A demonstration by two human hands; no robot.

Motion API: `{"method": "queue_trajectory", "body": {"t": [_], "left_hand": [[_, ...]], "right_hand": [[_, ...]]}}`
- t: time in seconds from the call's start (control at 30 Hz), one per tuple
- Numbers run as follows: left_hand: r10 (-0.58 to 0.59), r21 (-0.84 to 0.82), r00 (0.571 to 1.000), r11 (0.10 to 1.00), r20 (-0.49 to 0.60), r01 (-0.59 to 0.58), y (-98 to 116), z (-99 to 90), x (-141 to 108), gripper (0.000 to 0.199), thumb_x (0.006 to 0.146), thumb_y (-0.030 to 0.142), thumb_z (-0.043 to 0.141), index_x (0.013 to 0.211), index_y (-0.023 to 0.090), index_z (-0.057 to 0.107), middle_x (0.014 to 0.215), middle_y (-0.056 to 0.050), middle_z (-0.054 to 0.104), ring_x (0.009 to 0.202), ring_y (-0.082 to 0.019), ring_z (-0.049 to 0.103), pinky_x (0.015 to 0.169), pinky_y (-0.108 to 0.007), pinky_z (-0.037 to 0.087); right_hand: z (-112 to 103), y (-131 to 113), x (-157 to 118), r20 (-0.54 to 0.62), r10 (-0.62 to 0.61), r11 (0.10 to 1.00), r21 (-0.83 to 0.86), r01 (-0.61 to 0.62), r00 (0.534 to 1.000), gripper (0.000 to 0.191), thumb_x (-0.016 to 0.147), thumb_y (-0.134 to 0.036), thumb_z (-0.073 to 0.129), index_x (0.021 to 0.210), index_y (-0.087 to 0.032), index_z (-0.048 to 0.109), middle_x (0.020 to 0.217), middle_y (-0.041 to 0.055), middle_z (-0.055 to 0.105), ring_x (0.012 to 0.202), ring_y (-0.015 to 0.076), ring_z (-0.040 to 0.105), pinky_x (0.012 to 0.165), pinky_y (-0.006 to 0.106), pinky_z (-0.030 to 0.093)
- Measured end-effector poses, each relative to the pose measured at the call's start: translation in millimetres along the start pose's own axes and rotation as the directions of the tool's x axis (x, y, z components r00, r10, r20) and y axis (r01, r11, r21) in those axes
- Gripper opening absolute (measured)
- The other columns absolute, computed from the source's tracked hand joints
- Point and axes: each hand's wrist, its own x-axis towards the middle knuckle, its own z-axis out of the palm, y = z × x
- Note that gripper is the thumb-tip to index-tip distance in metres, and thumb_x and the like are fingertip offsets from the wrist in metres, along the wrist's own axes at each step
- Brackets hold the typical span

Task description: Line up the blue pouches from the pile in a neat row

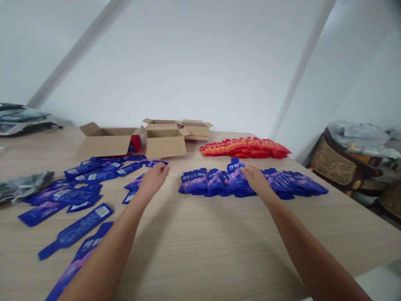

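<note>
My right hand [255, 179] pinches the right edge of a blue and purple pouch [237, 177] with white lettering and a narrow top. That pouch is upright against a long overlapping row of blue pouches [196, 182]. Left of the row, my left hand [155, 177] hovers over the table with its fingers curled together, and no pouch shows in them. Close beside it, partly behind the hand and wrist, lie a few blue pouches [135, 184]. More loose blue pouches [83, 225] are scattered across the left of the table, several showing white barcode labels.
Behind the blue row lies an overlapping row of red pouches [246, 147]. Open cardboard boxes [166, 144] stand at the back, near the wall. A grey crumpled bag [26, 186] lies at left. Beyond the table's right edge is a patterned chair [340, 163] with plastic bags on it.
</note>
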Motion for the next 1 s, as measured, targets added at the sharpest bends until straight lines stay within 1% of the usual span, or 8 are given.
{"method": "queue_trajectory", "body": {"t": [0.07,0.13,0.23,0.33,0.6,0.73,0.93,1.0], "left_hand": [[-0.103,0.299,0.992,0.947,-0.077,0.121,-36,-4.8,6,0.039,0.082,0.043,0.039,0.096,0.012,0.058,0.101,-0.017,0.064,0.100,-0.032,0.057,0.083,-0.042,0.043],[-0.239,0.470,0.969,0.849,-0.065,0.241,-66,-3.1,6,0.048,0.080,0.044,0.042,0.109,0.007,0.055,0.114,-0.023,0.058,0.110,-0.038,0.050,0.086,-0.048,0.040],[-0.397,0.540,0.918,0.775,0.014,0.327,-94,3.9,2,0.056,0.080,0.045,0.042,0.120,0.007,0.050,0.123,-0.024,0.052,0.112,-0.040,0.047,0.087,-0.051,0.039],[-0.391,0.559,0.919,0.772,0.045,0.301,-104,7.4,1,0.056,0.080,0.043,0.041,0.122,0.008,0.049,0.123,-0.024,0.051,0.112,-0.039,0.047,0.085,-0.048,0.040],[-0.347,0.571,0.938,0.764,-0.028,0.299,-100,4.7,0,0.048,0.083,0.037,0.039,0.118,0.010,0.054,0.121,-0.024,0.052,0.112,-0.039,0.046,0.083,-0.048,0.041],[-0.310,0.543,0.948,0.786,-0.065,0.294,-95,-2.1,-4,0.039,0.083,0.020,0.032,0.107,0.006,0.060,0.110,-0.024,0.059,0.105,-0.039,0.052,0.081,-0.048,0.042],[-0.188,0.368,0.975,0.903,-0.122,0.220,-64,-20.9,5,0.034,0.083,0.017,0.031,0.099,0.007,0.059,0.100,-0.022,0.064,0.098,-0.034,0.060,0.080,-0.043,0.046],[-0.134,0.132,0.985,0.980,-0.110,0.148,-41,-19.2,7,0.032,0.086,0.023,0.031,0.098,0.010,0.059,0.098,-0.017,0.065,0.095,-0.030,0.062,0.079,-0.039,0.047]], "right_hand": [[4,5,13,0.084,0.008,0.996,-0.084,-0.001,0.996,0.030,0.085,-0.029,0.036,0.061,-0.019,0.049,0.064,0.0034,0.056,0.063,0.0159,0.051,0.059,0.024,0.034],[10,6,21,0.128,0.044,0.987,-0.158,-0.024,0.991,0.028,0.083,-0.026,0.040,0.058,-0.019,0.049,0.061,0.0034,0.056,0.061,0.0150,0.050,0.057,0.024,0.032],[18,4,30,0.151,0.069,0.979,-0.200,-0.038,0.986,0.026,0.080,-0.025,0.047,0.055,-0.018,0.051,0.056,0.0024,0.054,0.056,0.0139,0.048,0.054,0.024,0.029],[24,5,36,0.188,0.082,0.973,-0.228,-0.038,0.979,0.030,0.080,-0.027,0.049,0.051,-0.018,0.050,0.052,0.0017,0.051,0.053,0.0130,0.047,0.052,0.024,0.027],[30,9,41,0.275,0.151,0.949,-0.309,-0.061,0.950,0.040,0.083,-0.030,0.045,0.046,-0.017,0.052,0.047,0.0036,0.052,0.049,0.0133,0.047,0.051,0.025,0.028],[27,6,38,0.312,0.184,0.936,-0.346,-0.069,0.932,0.040,0.084,-0.030,0.044,0.048,-0.016,0.056,0.051,0.0064,0.057,0.054,0.0148,0.053,0.054,0.024,0.031],[15,0,30,0.305,0.251,0.897,-0.430,-0.102,0.919,0.039,0.085,-0.036,0.045,0.057,-0.013,0.062,0.059,0.0112,0.063,0.067,0.0201,0.061,0.061,0.026,0.035],[10,-7,25,0.231,0.254,0.879,-0.459,-0.125,0.939,0.035,0.085,-0.036,0.044,0.071,-0.012,0.065,0.067,0.0127,0.066,0.073,0.0223,0.062,0.063,0.027,0.036]]}}
